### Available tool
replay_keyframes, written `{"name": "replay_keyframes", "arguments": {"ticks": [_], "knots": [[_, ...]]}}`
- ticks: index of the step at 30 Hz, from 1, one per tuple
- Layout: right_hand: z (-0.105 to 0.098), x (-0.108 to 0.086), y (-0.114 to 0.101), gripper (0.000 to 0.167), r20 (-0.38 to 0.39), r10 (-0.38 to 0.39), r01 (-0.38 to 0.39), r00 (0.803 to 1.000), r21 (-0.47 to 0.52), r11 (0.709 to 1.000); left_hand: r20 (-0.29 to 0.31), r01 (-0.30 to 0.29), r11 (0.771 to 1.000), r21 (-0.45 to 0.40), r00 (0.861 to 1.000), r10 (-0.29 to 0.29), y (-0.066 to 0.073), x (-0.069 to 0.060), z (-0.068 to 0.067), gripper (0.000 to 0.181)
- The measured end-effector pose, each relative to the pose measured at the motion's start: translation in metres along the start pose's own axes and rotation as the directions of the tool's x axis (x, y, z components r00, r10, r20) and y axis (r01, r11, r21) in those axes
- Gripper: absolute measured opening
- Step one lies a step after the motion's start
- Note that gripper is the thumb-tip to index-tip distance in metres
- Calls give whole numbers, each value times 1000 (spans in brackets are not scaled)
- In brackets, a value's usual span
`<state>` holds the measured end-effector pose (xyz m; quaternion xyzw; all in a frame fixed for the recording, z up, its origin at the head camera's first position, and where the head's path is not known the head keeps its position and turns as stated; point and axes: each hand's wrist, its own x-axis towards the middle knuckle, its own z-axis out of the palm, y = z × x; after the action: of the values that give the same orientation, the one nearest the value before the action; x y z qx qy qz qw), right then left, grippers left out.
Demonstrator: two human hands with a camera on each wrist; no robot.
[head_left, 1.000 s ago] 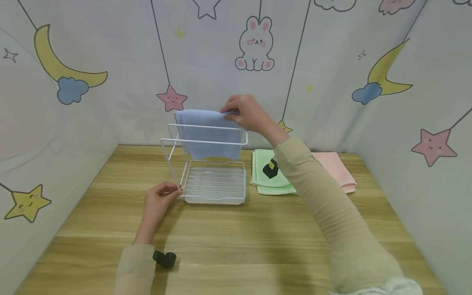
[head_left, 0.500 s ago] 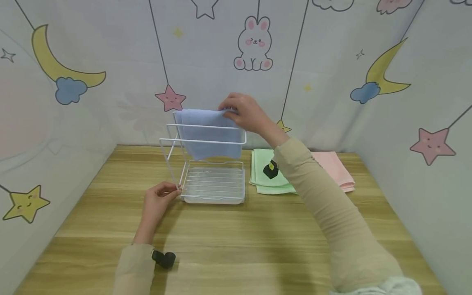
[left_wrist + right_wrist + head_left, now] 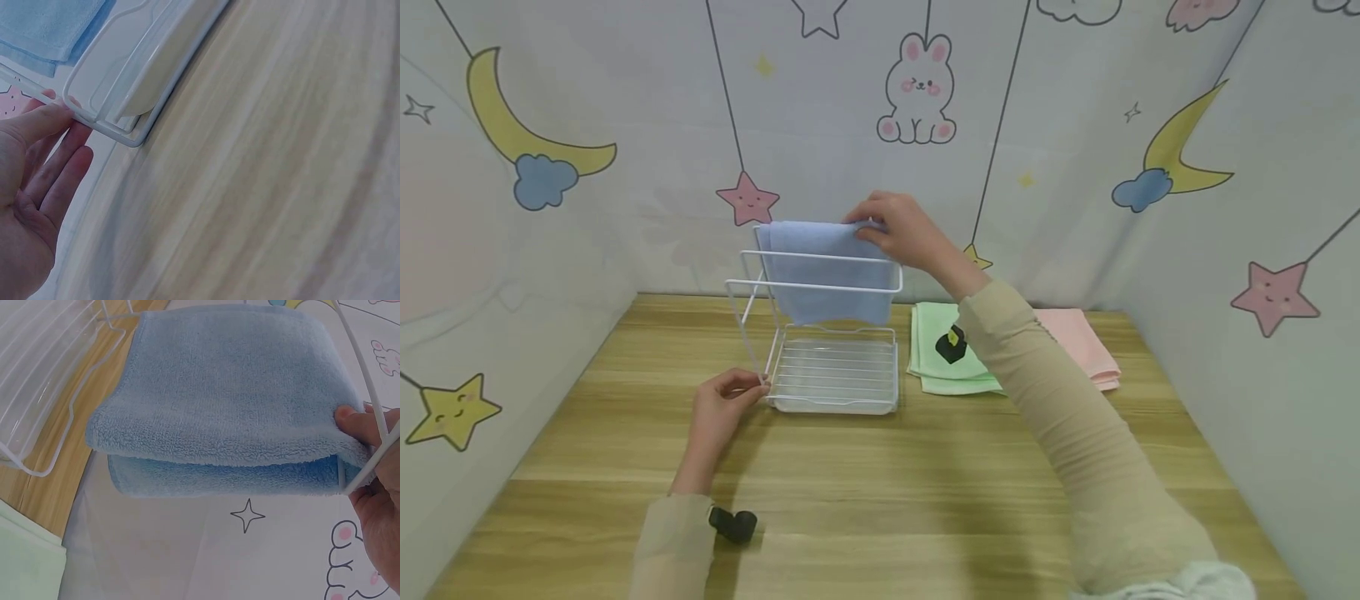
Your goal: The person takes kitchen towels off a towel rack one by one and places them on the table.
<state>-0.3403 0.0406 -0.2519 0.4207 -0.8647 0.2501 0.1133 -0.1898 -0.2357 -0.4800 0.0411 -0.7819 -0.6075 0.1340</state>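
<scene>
A folded light blue towel [image 3: 827, 272] hangs over the back top bar of a white wire drying rack [image 3: 820, 286]. At the towel's upper right edge my right hand [image 3: 904, 229] pinches the cloth, with the thumb in front. The right wrist view shows the towel [image 3: 225, 381] folded over the bar, its two hanging layers slightly apart. My left hand [image 3: 718, 408] pinches the rack's frame at its lower left front corner. In the left wrist view the thumb and fingers hold the white wire [image 3: 109, 129] there; the remaining fingers extend below it.
A clear drip tray [image 3: 835, 409] lies under the rack's wire shelf. Right of the rack are a folded green towel [image 3: 955, 386] and a folded pink towel [image 3: 1078, 342], partly behind my right forearm. A patterned cloth wall [image 3: 842, 167] stands close behind the rack.
</scene>
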Motion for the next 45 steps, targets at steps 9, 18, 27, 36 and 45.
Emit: {"name": "replay_keyframes", "arguments": {"ticks": [9,18,27,36,45], "knots": [[1,2,0,23,-13,-4,4,1000,6,1000,12,4,1000,-10,1000,-4,-1,2,-1,23],[-4,9,-3,23,13,-14,14,1000,-9,1000,12,22,1000,16,1000,-23,0,1,-2,23],[-35,26,-24,22,23,-10,12,1000,-77,997,-3,20,1000,-11,1000,-20,-4,2,0,22],[-88,42,-56,24,-57,6,-12,998,-109,994,-4,-5,1000,10,1000,5,-1,0,-1,24],[-137,40,-86,26,-176,18,-56,984,-211,976,-1,-3,998,60,1000,4,-3,1,-2,24]]}}
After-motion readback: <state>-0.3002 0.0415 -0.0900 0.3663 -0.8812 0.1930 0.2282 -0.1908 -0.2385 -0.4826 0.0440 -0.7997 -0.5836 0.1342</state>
